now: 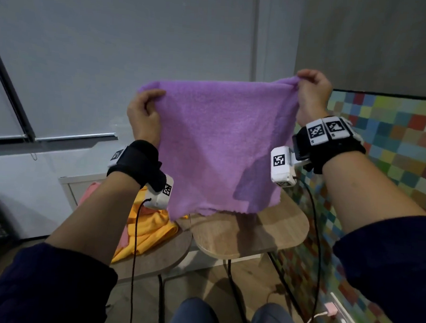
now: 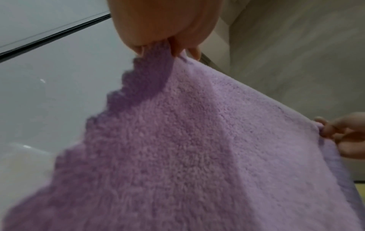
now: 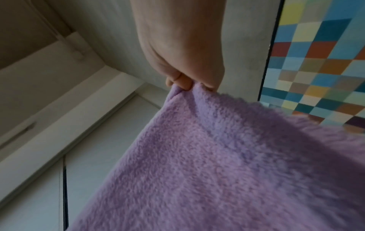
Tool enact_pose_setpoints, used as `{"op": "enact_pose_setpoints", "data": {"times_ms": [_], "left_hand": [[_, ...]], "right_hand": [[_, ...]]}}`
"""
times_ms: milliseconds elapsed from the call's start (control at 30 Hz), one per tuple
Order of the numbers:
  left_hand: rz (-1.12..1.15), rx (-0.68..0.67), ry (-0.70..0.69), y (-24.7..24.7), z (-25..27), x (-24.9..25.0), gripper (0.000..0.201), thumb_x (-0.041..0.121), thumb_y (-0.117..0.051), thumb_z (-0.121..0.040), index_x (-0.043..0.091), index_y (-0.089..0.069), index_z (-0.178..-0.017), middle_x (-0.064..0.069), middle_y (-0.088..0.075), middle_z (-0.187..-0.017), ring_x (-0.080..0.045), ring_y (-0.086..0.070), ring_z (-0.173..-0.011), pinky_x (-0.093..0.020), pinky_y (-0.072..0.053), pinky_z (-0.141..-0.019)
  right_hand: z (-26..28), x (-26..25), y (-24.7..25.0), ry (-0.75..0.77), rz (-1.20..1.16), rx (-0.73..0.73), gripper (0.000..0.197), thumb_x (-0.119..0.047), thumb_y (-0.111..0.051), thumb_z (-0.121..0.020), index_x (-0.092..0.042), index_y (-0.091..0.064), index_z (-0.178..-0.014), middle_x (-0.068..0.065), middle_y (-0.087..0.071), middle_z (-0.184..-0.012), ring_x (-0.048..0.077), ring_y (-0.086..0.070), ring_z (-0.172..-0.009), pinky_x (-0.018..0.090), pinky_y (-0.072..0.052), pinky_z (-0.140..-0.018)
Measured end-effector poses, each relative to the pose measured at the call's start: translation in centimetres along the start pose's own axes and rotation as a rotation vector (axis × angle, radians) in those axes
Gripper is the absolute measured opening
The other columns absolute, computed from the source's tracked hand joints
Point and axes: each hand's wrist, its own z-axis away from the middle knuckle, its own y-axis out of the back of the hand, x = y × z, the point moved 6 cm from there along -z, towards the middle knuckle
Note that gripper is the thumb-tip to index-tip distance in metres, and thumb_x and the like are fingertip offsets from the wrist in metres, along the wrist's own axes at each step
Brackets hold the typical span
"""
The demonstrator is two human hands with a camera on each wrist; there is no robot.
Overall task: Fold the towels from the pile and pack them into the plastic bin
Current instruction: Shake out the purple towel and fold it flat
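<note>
Item: purple towel (image 1: 217, 146), fleecy, held up in the air by its two upper corners and hanging flat in front of the person, above the wooden tables (image 1: 250, 235); its lower edge ends just over the tabletop. Left hand (image 1: 144, 113): raised, forearm angled up and inward, fingers curled with the thumb over the towel's upper left corner — the left wrist view shows the corner drawn up into the closed fingertips (image 2: 175, 50). Right hand (image 1: 311, 92): raised a little higher than the left, wrist bent, fingers and thumb pinching the upper right corner, which bunches into small folds at the grip; the right wrist view shows the same pinch from below, the fingers (image 3: 181, 81) pressed together on the cloth. Both forearms bare, with dark sleeves pushed back toward the elbows; each wrist carries a black strap with a white camera block and printed marker tags, a black cable trailing down from each. Pile: yellow towel (image 1: 149, 229) crumpled on the left table, with a pink towel (image 1: 89, 192) partly showing beside it, behind the left forearm. Surroundings: grey wall behind — a panel of multicoloured squares (image 1: 385, 145) at right.
</note>
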Motion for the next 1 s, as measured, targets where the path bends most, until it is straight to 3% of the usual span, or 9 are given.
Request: {"op": "enact_pose_setpoints", "data": {"times_ms": [100,167,200,267,433,500,633,733,1000], "left_hand": [[0.038,-0.063,0.014,-0.9,-0.1,1.3,0.043,-0.01,-0.036,-0.08,0.005,-0.069,-0.103,-0.001,-0.063,-0.104,-0.015,-0.058,-0.1,-0.027,-0.044,-0.099],[0.057,-0.103,0.073,-1.4,0.2,1.3,0.046,-0.013,-0.033,-0.079,-0.002,-0.066,-0.11,-0.003,-0.061,-0.11,-0.013,-0.056,-0.105,-0.017,-0.041,-0.098],[0.058,-0.121,0.101,-1.5,0.5,1.0,0.047,-0.013,-0.033,-0.08,-0.004,-0.063,-0.114,-0.005,-0.06,-0.114,-0.012,-0.055,-0.107,-0.014,-0.04,-0.098],[0.046,-0.153,0.145,-1.5,0.9,0.1,0.046,-0.011,-0.034,-0.083,-0.003,-0.059,-0.12,-0.009,-0.06,-0.121,-0.014,-0.055,-0.113,-0.018,-0.04,-0.1],[0.042,-0.158,0.233,-1.0,1.8,-1.5,0.046,-0.009,-0.035,-0.083,-0.002,-0.058,-0.122,-0.013,-0.059,-0.125,-0.024,-0.053,-0.122,-0.024,-0.039,-0.104],[0.061,-0.154,0.26,-0.8,2.0,-1.6,0.046,-0.01,-0.034,-0.083,-0.002,-0.057,-0.123,-0.013,-0.058,-0.127,-0.02,-0.051,-0.123,-0.019,-0.037,-0.102],[0.13,-0.064,0.278,0.0,1.3,-1.7,0.041,-0.005,-0.037,-0.086,0.001,-0.06,-0.12,-0.015,-0.059,-0.125,-0.016,-0.054,-0.118,-0.023,-0.04,-0.102],[0.148,-0.004,0.2,0.6,0.5,-0.7,0.031,0.001,-0.047,-0.09,-0.004,-0.06,-0.119,-0.01,-0.06,-0.121,-0.007,-0.054,-0.105,-0.009,-0.043,-0.089],[0.062,0.036,0.032,0.8,-0.1,0.5,0.027,-0.001,-0.053,-0.082,0.005,-0.065,-0.104,0.003,-0.063,-0.096,0.007,-0.056,-0.083,-0.012,-0.044,-0.084]], "right_hand": [[-1.0,0.4,0.1,-0.104,0.11,0.012,0.036,0.009,-0.039,-0.081,-0.019,-0.053,-0.063,-0.003,-0.054,-0.068,0.01,-0.052,-0.065,0.014,-0.042,-0.054],[-1.1,2.0,0.1,-0.22,0.237,-0.043,0.015,-0.013,-0.05,-0.081,-0.015,-0.055,-0.067,-0.001,-0.057,-0.072,0.016,-0.055,-0.073,0.026,-0.046,-0.067],[-1.4,3.5,0.2,-0.268,0.329,-0.096,0.019,-0.031,-0.057,-0.075,-0.012,-0.059,-0.075,0.001,-0.061,-0.08,0.018,-0.057,-0.079,0.031,-0.047,-0.074],[-0.8,5.9,1.1,-0.396,0.602,-0.21,0.067,-0.056,-0.069,-0.053,-0.013,-0.064,-0.103,0.003,-0.063,-0.099,0.021,-0.06,-0.093,0.036,-0.05,-0.087],[1.6,8.9,3.2,-0.573,0.941,-0.525,0.03,-0.031,-0.076,-0.069,-0.008,-0.064,-0.082,0.01,-0.065,-0.098,0.03,-0.064,-0.089,0.044,-0.053,-0.086],[1.2,9.0,2.9,-0.544,0.842,-0.54,0.015,-0.023,-0.068,-0.079,-0.01,-0.059,-0.077,0.007,-0.061,-0.096,0.022,-0.062,-0.08,0.035,-0.055,-0.076],[0.2,5.3,0.8,-0.291,0.514,-0.332,0.013,-0.007,-0.07,-0.079,-0.017,-0.064,-0.072,-0.001,-0.065,-0.082,0.015,-0.063,-0.084,0.026,-0.053,-0.081],[0.0,1.8,-0.1,-0.122,0.298,-0.196,0.031,0.004,-0.061,-0.083,-0.023,-0.056,-0.067,-0.008,-0.058,-0.072,0.002,-0.054,-0.068,0.009,-0.045,-0.063],[0.1,-1.1,1.4,0.099,0.076,0.039,0.03,0.005,-0.056,-0.085,-0.023,-0.051,-0.075,-0.005,-0.055,-0.079,0.002,-0.052,-0.068,0.006,-0.044,-0.061]]}}
